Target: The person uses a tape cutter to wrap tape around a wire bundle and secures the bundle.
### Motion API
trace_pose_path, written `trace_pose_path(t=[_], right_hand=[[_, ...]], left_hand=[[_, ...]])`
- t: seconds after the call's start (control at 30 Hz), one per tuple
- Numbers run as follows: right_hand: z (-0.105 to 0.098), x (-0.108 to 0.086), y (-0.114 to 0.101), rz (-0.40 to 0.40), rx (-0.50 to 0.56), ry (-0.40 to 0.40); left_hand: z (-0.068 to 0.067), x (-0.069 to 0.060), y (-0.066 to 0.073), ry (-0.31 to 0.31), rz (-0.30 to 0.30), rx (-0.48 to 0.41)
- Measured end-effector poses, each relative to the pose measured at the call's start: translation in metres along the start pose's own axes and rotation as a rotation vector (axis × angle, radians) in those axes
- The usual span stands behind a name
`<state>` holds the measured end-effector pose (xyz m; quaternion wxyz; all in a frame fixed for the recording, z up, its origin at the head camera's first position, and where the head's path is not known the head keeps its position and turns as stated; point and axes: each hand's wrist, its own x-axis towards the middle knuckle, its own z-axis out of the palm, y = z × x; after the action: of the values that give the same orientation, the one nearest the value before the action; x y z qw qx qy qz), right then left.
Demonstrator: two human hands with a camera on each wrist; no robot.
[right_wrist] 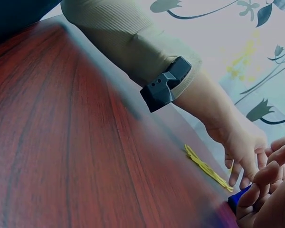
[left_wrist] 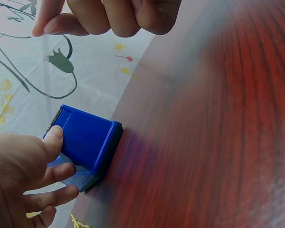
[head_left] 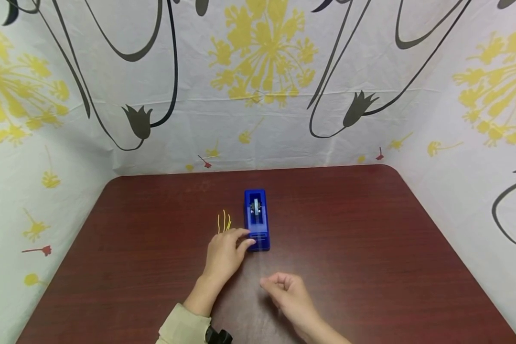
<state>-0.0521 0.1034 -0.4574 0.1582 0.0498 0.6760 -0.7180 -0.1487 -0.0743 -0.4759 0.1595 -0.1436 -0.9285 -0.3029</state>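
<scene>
A blue tape dispenser [head_left: 261, 241] stands on the table with a tape roll [head_left: 255, 206] inside. My left hand [head_left: 225, 251] grips its near end from the left. In the left wrist view the thumb [left_wrist: 53, 142] lies near the serrated cutting edge [left_wrist: 52, 119], the other fingers along the side. My right hand [head_left: 291, 295] is nearer to me, held above the table, pinching the end of a clear tape strip [left_wrist: 48, 71] between thumb and forefinger. That strip stretches from the dispenser to these fingertips. In the right wrist view the right hand partly hides the dispenser.
Several thin yellow strands [head_left: 224, 220] lie just left of the dispenser, partly behind the left hand; the right wrist view shows them as a bundle [right_wrist: 206, 168]. The dark red wooden table [head_left: 348, 229] meets a white patterned cloth [head_left: 249, 129] behind and at both sides.
</scene>
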Motion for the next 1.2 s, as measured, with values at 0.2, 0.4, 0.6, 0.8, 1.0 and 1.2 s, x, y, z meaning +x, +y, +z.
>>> trace_pose_path(t=[0.2,0.4,0.6,0.8,1.0,1.2], right_hand=[[0.0,-0.0015,0.0012,0.0,-0.007,-0.01],[-0.0001,-0.0013,0.0016,-0.011,-0.003,-0.01],[-0.0014,-0.0006,0.0018,-0.011,-0.004,-0.01],[-0.0025,-0.001,0.0016,-0.016,0.0,-0.015],[-0.0051,0.0007,0.0023,-0.013,-0.009,-0.007],[-0.0063,0.0014,0.0002,-0.011,-0.016,-0.004]], left_hand=[[0.0008,0.0003,-0.0007,0.007,0.005,-0.001],[0.0003,0.001,0.0003,0.0,0.003,-0.002],[0.0008,0.0024,0.0013,-0.008,0.001,0.024],[0.0022,0.0023,0.0012,0.001,0.015,0.067],[0.0034,0.0043,0.0009,0.006,0.028,0.095],[0.0053,0.0082,0.001,0.007,0.025,0.118]])
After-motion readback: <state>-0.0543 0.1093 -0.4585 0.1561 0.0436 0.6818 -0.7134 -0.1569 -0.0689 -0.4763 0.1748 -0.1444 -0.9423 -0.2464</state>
